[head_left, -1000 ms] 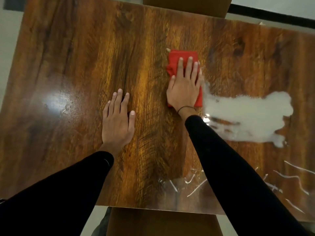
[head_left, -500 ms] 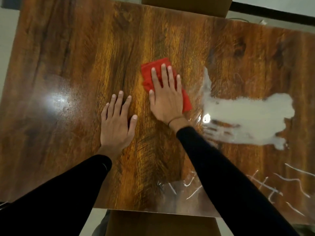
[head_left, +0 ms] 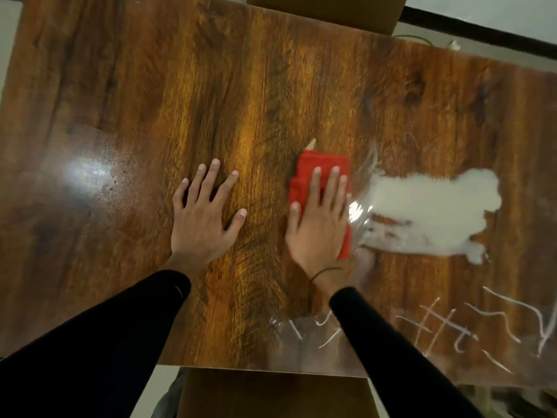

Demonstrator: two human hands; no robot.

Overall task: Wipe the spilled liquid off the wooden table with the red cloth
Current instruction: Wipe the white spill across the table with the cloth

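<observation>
Right hand (head_left: 316,224) flat, fingers straight on red cloth (head_left: 324,167) mid-frame; left hand (head_left: 202,218) splayed on surface (head_left: 120,86). Risk: smearing white spill (head_left: 434,212) rightward instead of absorbing.

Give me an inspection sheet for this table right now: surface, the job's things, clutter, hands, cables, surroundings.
Surface: wooden table, glossy, with thin white streaks near its front right edge.
Job's things: red cloth folded, flat on the table just left of the white spill; a large pool is still unwiped.
Clutter: nothing seen.
Hands: right hand presses flat on the cloth, fingers straight; left hand rests flat on bare wood, fingers spread.
Cables: a thin cord on the floor beyond the far right edge; its ends are not clear.
Surroundings: pale floor with a dark strip; brown panels at the far and near edges.
</observation>
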